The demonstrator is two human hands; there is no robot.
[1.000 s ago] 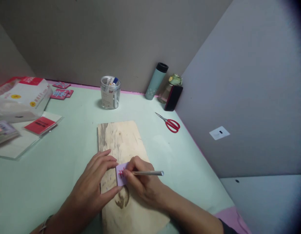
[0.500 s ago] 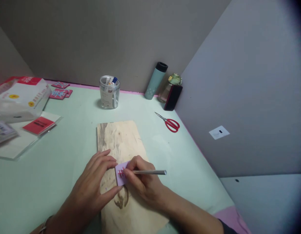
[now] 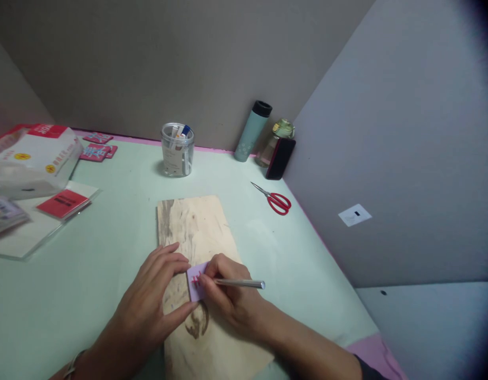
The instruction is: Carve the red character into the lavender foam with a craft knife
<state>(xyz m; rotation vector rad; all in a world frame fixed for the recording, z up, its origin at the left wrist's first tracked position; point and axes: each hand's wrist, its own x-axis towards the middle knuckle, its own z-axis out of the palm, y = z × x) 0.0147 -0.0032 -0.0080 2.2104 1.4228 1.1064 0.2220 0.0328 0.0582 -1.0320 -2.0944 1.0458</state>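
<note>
A small lilac square [image 3: 193,289] with red character-like strokes on it lies on the wooden board [image 3: 204,221]. My left hand [image 3: 152,295] steadies the square at its left side, the thumb at the lower edge and a forefinger at the upper corner. In my right hand [image 3: 238,298] is a slim silver pen-like tool [image 3: 244,283], pinched the way one writes. Its tip is hidden behind my fingers, over the red strokes. The right part of the square is covered by the same hand.
Red-handled scissors [image 3: 278,203] lie right of the board. Behind stand a clear jar of pens [image 3: 178,153], a teal tumbler [image 3: 252,132], a green-lidded bottle [image 3: 283,129] and a phone [image 3: 281,159]. At left are a white bag [image 3: 38,163], a red packet [image 3: 64,203] and pink character pieces [image 3: 95,152].
The back end of the silver tool has dipped slightly and shifted a little left as my right hand tilts it. My left hand and the square hold still.
</note>
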